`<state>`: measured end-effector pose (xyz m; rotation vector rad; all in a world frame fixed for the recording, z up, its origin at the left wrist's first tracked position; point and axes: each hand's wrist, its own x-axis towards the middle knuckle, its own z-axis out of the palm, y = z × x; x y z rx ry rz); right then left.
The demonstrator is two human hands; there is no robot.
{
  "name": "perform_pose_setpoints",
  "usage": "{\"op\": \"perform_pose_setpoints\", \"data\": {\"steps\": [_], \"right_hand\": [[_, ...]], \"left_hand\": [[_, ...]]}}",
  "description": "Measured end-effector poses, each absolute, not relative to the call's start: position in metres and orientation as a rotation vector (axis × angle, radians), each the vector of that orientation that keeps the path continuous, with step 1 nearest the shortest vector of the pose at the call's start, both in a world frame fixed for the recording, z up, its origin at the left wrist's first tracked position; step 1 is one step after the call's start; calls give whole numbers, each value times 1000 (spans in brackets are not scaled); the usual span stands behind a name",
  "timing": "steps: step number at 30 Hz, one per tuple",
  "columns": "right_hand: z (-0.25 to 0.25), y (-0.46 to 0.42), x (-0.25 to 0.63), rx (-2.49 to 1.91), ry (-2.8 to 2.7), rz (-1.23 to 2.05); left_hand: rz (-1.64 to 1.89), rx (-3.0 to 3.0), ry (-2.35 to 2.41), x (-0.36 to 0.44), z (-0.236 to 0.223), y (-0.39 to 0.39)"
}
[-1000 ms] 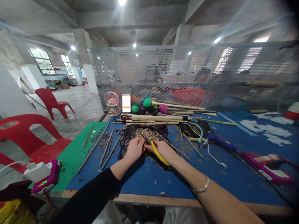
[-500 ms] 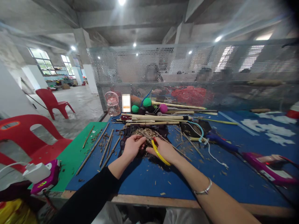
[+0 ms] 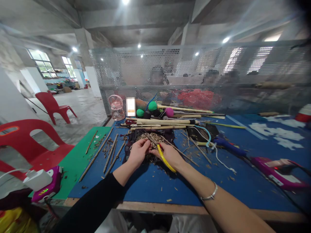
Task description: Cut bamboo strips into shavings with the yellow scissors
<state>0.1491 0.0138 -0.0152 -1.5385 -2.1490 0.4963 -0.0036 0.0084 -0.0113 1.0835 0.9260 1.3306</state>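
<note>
My left hand (image 3: 137,153) is closed in a pinch over a heap of brown plant chips (image 3: 141,136); a thin brown twig (image 3: 151,138) runs by its fingertips. Whatever those fingers hold is mostly hidden. My right hand (image 3: 172,156) is wrapped around a yellow-handled cutting tool (image 3: 167,163), with a bit of red near its top and its jaws hidden from view. Both hands nearly touch above the heap, which lies on a crumpled dark cloth (image 3: 128,142). Chips are scattered on the blue tabletop below them.
Loose brown sticks (image 3: 96,153) lie left of the cloth. Pale rods (image 3: 165,122) and yarn balls (image 3: 152,105) lie behind, before a perforated metal screen (image 3: 136,71). At right are a blue-handled tool (image 3: 229,147) with a cord and a purple device (image 3: 274,173). A red chair (image 3: 46,142) stands left.
My right hand has shifted slightly left, bringing its fingers closer to the left hand's fingertips. The left hand has barely moved, and the view has shifted a little.
</note>
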Motion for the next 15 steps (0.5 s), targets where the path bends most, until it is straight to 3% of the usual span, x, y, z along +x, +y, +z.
{"op": "perform_pose_setpoints", "data": {"steps": [15], "right_hand": [[-11,20,156,-1629,-2181,475]], "left_hand": [[1372,893,1001,-7,-9,12]]}}
